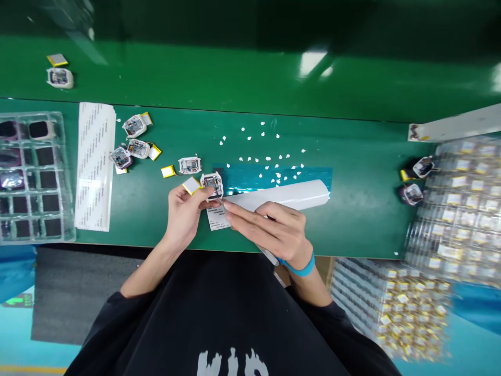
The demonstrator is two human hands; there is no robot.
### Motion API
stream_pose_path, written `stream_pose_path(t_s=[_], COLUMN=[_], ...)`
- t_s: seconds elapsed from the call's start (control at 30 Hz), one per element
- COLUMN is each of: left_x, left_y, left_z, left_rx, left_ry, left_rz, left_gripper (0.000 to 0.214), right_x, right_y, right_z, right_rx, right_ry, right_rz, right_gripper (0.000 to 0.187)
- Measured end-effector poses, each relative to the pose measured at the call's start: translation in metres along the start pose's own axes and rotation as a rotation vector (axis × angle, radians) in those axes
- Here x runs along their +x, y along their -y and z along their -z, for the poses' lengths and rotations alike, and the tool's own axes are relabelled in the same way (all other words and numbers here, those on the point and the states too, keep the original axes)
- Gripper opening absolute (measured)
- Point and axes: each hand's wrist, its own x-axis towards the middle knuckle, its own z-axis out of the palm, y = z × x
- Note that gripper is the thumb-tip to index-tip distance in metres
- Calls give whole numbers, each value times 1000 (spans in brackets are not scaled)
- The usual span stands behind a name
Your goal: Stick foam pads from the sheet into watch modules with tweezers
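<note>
My left hand [185,214] is closed on an open white watch case [212,186], its thumb resting on the exposed circuit board. A silver battery with yellow edges [192,185] sticks out to the left of this case, above my fingers. My right hand [274,230] has its fingertips pinched together at the case's lower right corner. A thin tip shows there, too small to name. Under both hands lie a curled white sheet [289,195] and a piece of printed backing paper [217,218]. Just above the held case is another open white case [190,165].
Several open watch cases [138,148] with batteries lie to the left, beside a printed white strip [94,167] and a clear compartment tray [67,177]. Small white stickers [268,158] dot the green table and blue film [246,175]. Stacked trays [462,203] stand at right.
</note>
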Motion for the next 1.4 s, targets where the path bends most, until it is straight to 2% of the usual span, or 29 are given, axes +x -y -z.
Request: stream_pose_path(t_s=[0.17,0.4,0.57,0.63,0.73,0.83,0.9,0.93,1.0,1.07,1.13,1.2,1.3,1.4], left_x=[-1,-5,-4,12,64,126,153,159,156,140,119,100,84,76], left_y=[1,5,6,1,-18,-56,-83,-94,-107,-107,-96,-80,-58,-48], left_z=[-1,-2,-1,-3,-9,-14,-12,-9,1,17,35,50,61,60], left_rx=[28,111,146,162,324,709,1028,1140,1243,1236,1221,1177,1085,1068], left_ry=[-11,-6,42,68,96,28,21,-4,-8,145,407,523,456,441], left_rz=[-14,-130,-169,-184,-221,-313,-396,-479,-667,-772,-729,-653,-626,-683], left_gripper=[22,33,36,35,42,43,42,46,49,43,36,39,33,18], right_x=[-2,-5,-7,-8,-9,-7,-6,-7,-9,-12,-14,-14,-9,3], right_y=[2,5,3,1,-1,2,4,5,6,6,6,5,5,3], right_z=[1,-13,-12,-10,-10,-14,-16,-17,-17,-16,-16,-17,-23,-35], right_rx=[2,151,204,204,177,186,205,209,201,189,195,215,259,348], right_ry=[21,-117,-136,-162,-265,-320,-320,-322,-324,-335,-344,-335,-308,-242], right_rz=[-4,-132,-188,-217,-247,-226,-219,-220,-240,-280,-314,-367,-498,-503], right_gripper=[25,57,66,68,70,68,67,67,69,71,70,60,37,35])
